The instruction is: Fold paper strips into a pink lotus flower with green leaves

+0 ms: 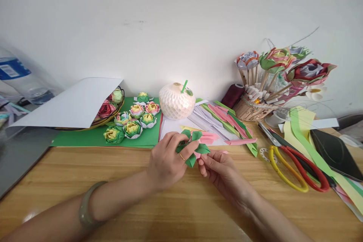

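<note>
A green and pink folded paper piece [203, 149] is held between both hands, above the wooden table. My left hand [170, 159] wraps its fingers over the left part of the piece, with the index finger lying across its middle. The thumb and fingers of my right hand [217, 166] pinch its lower right edge, where a bit of pink shows. Green points stick out around my left fingers. Behind the piece lie folded pink strips [208, 137]. The centre of the piece is partly hidden by my left hand.
Finished paper flowers [133, 129] sit on green card [147, 140] at the left. A white textured ball [177, 102] stands behind the hands. Folded strips [227, 121], scissors [300, 166], a phone [337, 153] and a basket of stemmed flowers [252, 109] are at the right.
</note>
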Motion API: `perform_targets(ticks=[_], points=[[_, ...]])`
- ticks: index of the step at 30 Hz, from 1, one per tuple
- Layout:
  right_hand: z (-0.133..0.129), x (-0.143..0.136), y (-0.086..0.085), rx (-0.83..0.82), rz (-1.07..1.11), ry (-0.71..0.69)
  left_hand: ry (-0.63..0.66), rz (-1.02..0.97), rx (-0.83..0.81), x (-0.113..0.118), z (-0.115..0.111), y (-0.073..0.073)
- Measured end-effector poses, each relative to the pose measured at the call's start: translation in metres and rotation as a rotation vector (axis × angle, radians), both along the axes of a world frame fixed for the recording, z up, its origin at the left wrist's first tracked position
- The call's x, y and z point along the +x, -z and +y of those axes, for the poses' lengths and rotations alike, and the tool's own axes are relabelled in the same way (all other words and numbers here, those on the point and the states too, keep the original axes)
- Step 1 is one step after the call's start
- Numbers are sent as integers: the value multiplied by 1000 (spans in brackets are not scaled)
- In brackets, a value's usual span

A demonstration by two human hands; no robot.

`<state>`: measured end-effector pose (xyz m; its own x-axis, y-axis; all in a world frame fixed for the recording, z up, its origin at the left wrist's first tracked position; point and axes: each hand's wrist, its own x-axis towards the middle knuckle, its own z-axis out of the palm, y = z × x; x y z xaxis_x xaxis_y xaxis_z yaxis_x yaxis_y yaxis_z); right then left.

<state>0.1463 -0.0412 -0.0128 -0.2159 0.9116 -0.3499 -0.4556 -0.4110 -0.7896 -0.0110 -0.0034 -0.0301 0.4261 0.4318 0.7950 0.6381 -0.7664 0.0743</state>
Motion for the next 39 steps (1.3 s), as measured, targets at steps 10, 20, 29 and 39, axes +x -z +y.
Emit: perform_targets(ticks=[10,20,29,39], points=[[2,0,-2,39,6,-3,-16,-2,-111,-1,0,0],[2,1,3,75,13,1,-28,13,-58,-1,1,-2],[3,0,4,46,19,19,12,10,-14,-1,2,3],[0,6,1,313,-414,88,194,-201,-442,1,0,-5]])
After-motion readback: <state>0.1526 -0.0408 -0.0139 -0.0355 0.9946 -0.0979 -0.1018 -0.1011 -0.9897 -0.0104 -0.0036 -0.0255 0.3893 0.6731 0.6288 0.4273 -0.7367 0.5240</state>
